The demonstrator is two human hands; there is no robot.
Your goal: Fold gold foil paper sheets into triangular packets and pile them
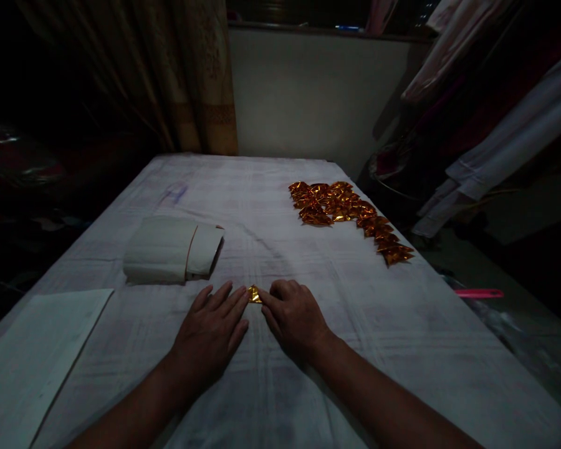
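Both forearms come in from the bottom edge, and I see my left hand (210, 333) lying flat with its fingers (231, 299) spread loosely on the cloth, while my right hand (293, 317) is curled, its fingers (267, 299) drawn together and pressing down on a small gold foil piece (255, 294). That piece sits right between the two hands, touching the right fingertips and just beside the left ones; it looks like a small folded triangle, but I cannot tell its long axis, since most of it is covered. The right hand is the one on it.

Farther off to the right lies a cluster of folded gold foil pieces (348, 212), well apart from the hands. To the left sit a folded pale bundle (168, 249) and a white sheet (32, 362). The counter (271, 206) is draped in a creased whitish cloth; the room is dim, with curtains (187, 75) behind and hanging clothes (495, 112) at right.
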